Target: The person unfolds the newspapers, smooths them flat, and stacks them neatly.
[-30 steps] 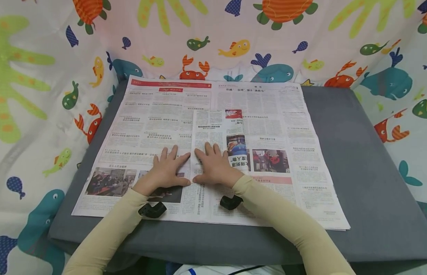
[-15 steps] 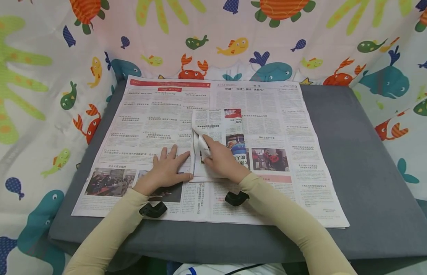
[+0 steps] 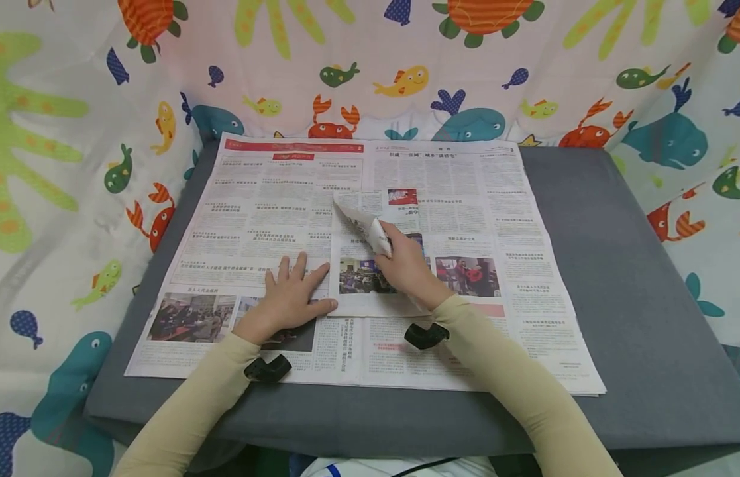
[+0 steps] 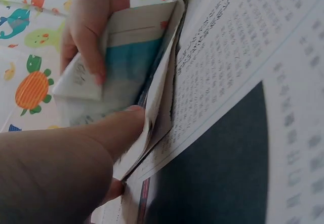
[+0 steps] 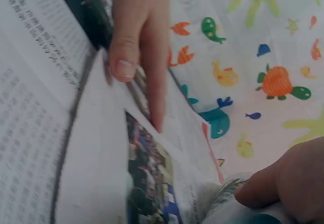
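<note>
A small folded newspaper [image 3: 352, 306] lies over the middle of a large spread newspaper [image 3: 274, 225]. My right hand [image 3: 410, 268] pinches the left edge of its upper layer between thumb and fingers. That lifted flap [image 3: 365, 225] curls up and back to the right, baring a printed photo [image 3: 360, 275] on the layer below. Spread flat on the large sheet, my left hand [image 3: 289, 295] has its thumb at the folded newspaper's left edge. In the left wrist view the right hand [image 4: 91, 31] grips the flap, its thumb on the paper; the right wrist view shows the photo close up.
A grey cloth-covered table [image 3: 596, 265] bears the newspapers. Behind it and at both sides hangs a white curtain [image 3: 370, 106] printed with sea animals. Each wrist carries a black camera mount [image 3: 426, 336] near the sheet.
My right hand first lay flat on the folded newspaper, then took its upper layer by the left edge and drew it up and rightward, uncovering the photo. My left hand stays nearly still.
</note>
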Action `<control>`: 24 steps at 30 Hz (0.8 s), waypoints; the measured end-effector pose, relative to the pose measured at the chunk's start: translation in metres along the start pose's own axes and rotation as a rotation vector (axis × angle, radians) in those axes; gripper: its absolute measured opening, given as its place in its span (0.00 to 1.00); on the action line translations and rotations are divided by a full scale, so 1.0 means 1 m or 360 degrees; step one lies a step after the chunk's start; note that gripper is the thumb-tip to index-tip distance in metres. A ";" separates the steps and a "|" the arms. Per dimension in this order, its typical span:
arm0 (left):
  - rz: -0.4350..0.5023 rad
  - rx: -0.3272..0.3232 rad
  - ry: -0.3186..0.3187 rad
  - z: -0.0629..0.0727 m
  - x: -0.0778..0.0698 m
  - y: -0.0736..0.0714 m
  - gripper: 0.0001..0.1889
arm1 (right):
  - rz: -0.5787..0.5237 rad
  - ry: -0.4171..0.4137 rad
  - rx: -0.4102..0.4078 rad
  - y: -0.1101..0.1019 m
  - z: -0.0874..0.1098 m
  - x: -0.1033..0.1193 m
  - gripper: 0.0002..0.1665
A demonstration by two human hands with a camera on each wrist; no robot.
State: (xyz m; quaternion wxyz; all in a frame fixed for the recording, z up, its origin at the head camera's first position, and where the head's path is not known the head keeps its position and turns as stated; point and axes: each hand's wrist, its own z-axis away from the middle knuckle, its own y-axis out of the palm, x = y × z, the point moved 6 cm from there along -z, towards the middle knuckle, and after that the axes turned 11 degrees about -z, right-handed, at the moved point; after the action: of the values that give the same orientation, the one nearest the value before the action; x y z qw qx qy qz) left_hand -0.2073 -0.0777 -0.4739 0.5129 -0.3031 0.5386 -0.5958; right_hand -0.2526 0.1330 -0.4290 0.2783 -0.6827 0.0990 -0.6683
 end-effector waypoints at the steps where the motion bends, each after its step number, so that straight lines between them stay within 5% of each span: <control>1: 0.0002 -0.0005 -0.0001 0.000 0.000 0.001 0.41 | -0.0021 0.0011 -0.0030 -0.006 0.001 -0.001 0.40; 10: 0.0091 -0.0027 -0.0041 -0.003 0.000 0.002 0.33 | -0.0468 0.0192 -0.0190 -0.068 0.010 -0.024 0.37; 16: 0.0157 -0.0136 -0.0086 -0.002 0.001 0.001 0.30 | -0.0588 0.0318 -0.0273 -0.090 0.019 -0.050 0.38; 24: -0.0043 -0.0131 -0.0062 0.000 0.000 0.005 0.45 | -0.0663 0.0388 -0.0317 -0.105 0.035 -0.071 0.44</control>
State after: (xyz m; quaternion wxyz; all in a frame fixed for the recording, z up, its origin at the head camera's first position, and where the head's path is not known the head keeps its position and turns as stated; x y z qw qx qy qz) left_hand -0.2065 -0.0775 -0.4786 0.5022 -0.3427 0.5485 -0.5740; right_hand -0.2500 0.2649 -0.4344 0.0521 -0.6267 0.0545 -0.7756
